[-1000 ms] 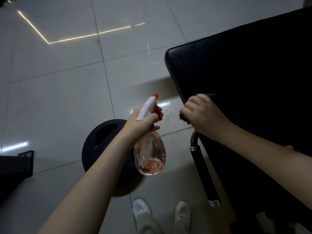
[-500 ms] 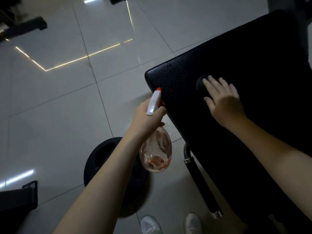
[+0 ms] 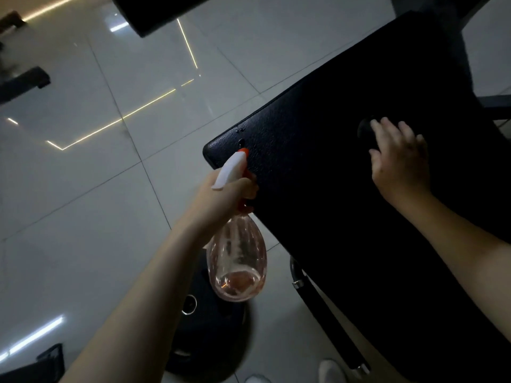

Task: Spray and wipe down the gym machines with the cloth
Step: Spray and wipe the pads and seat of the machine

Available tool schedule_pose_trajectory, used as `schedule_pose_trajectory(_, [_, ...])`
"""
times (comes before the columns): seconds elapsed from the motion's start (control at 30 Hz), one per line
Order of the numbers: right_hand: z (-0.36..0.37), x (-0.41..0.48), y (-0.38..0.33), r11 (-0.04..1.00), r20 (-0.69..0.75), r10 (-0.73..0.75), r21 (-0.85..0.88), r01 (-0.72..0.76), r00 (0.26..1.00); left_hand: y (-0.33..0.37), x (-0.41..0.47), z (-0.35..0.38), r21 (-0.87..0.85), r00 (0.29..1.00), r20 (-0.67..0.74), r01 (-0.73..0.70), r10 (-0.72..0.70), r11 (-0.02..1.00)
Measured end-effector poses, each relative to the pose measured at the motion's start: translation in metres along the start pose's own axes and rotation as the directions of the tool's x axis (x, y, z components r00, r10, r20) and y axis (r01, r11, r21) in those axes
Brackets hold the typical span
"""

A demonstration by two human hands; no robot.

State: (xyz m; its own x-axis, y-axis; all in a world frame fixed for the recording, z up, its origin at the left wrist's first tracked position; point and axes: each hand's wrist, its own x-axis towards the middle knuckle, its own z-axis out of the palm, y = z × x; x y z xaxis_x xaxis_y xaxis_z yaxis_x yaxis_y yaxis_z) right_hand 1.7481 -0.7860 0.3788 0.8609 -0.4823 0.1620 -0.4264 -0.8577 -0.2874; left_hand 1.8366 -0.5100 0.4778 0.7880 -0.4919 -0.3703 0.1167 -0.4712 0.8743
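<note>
My left hand (image 3: 221,197) grips a clear pink spray bottle (image 3: 237,261) by its neck, its white and orange trigger head beside the near-left corner of a black padded bench (image 3: 318,167). A little liquid sits in the bottle's bottom. My right hand (image 3: 398,158) lies flat, fingers spread, pressing a dark cloth (image 3: 365,128) onto the pad's middle. Only a rounded edge of the cloth shows past my fingertips.
A black weight plate (image 3: 210,335) lies on the glossy tiled floor under the bottle. A black bar with chrome ends (image 3: 329,319) slants below the pad. Dark equipment parts sit at the top (image 3: 154,12), left (image 3: 25,81) and lower-left edges. My shoes (image 3: 329,369) show at the bottom.
My right hand with the cloth has slid from the pad's near edge across to its middle, opening flat. The left hand has carried the bottle up toward the pad's corner.
</note>
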Motion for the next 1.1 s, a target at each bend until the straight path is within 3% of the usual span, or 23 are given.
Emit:
schedule_pose_trajectory(0.17, [0.014, -0.002, 0.008, 0.994, -0.081, -0.006, 0.11, 0.015, 0.997, 0.02, 0.025, 0.02, 0.131, 1.0, 0.006, -0.015, 0.015, 0.991])
schedule_pose_trajectory(0.3, [0.026, -0.007, 0.017, 0.983, -0.174, -0.052, 0.165, 0.081, 0.983, 0.035, 0.04, 0.037, 0.025, 0.997, 0.042, 0.06, -0.061, 0.998])
schedule_pose_trajectory(0.53, [0.029, -0.008, 0.02, 0.966, -0.257, 0.007, 0.253, 0.06, 0.966, 0.064, 0.063, 0.064, 0.043, 0.999, 0.034, -0.019, 0.018, 0.999])
schedule_pose_trajectory(0.67, [0.03, -0.009, 0.023, 0.968, -0.259, 0.049, 0.25, 0.018, 0.965, 0.079, 0.072, 0.075, 0.027, 0.995, 0.097, -0.026, 0.024, 0.999])
schedule_pose_trajectory(0.8, [0.032, -0.008, 0.025, 0.973, -0.266, 0.057, 0.231, 0.006, 0.962, 0.095, 0.085, 0.088, 0.127, 0.993, 0.086, -0.093, 0.083, 0.987])
schedule_pose_trajectory(1.1, [0.034, -0.009, 0.027, 0.981, -0.277, 0.078, 0.193, -0.024, 0.958, 0.123, 0.103, 0.109, 0.09, 0.979, 0.176, -0.118, 0.101, 0.989])
